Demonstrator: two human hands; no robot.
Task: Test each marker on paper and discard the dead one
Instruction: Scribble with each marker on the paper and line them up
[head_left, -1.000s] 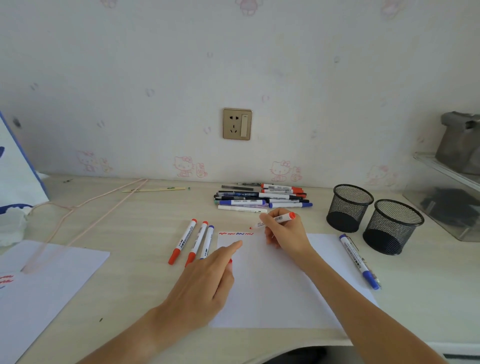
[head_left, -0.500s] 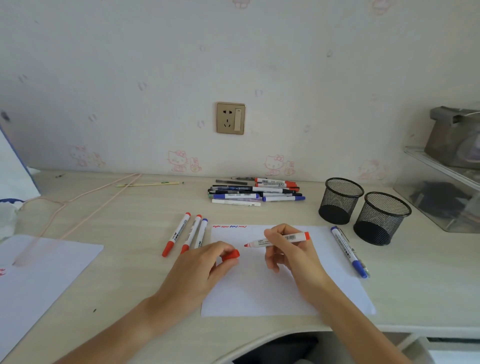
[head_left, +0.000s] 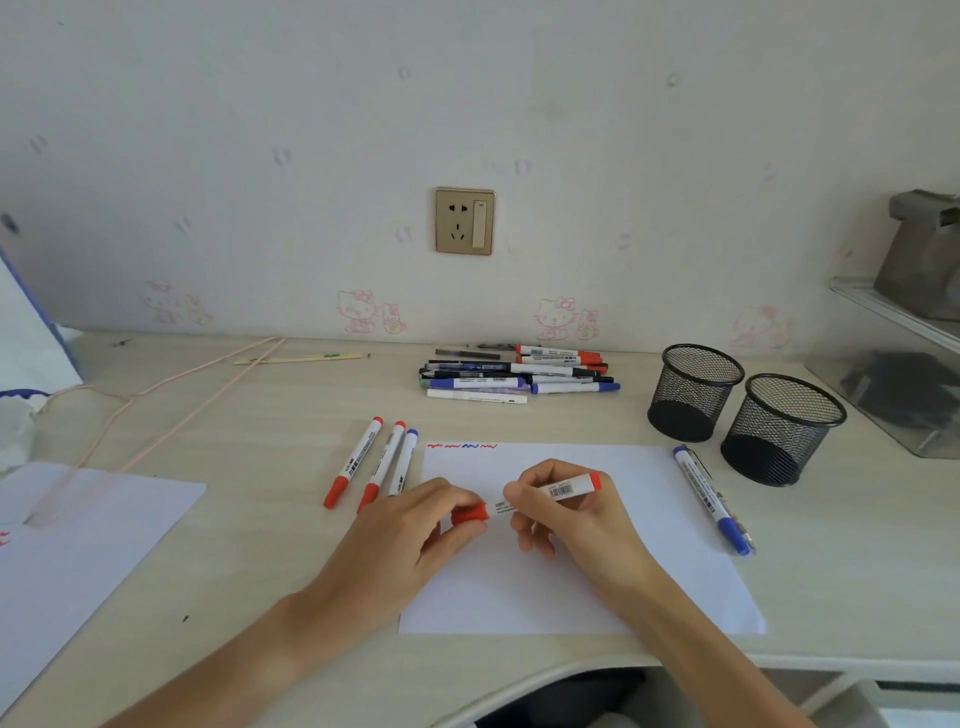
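A red marker (head_left: 563, 490) was gripped by the right hand (head_left: 566, 512) above the paper (head_left: 597, 592), while its red cap (head_left: 469, 514) was pinched at the tip end by the left hand (head_left: 415, 535). Three capped markers (head_left: 371, 465) were laid just left of the sheet on the table (head_left: 260, 431), and two mesh cups (head_left: 743, 413) were set to the right.

You have one view only — a wide-angle camera on your head, looking forward and down at the worktop (head_left: 270, 519), facing the wall (head_left: 311, 130) — close in.
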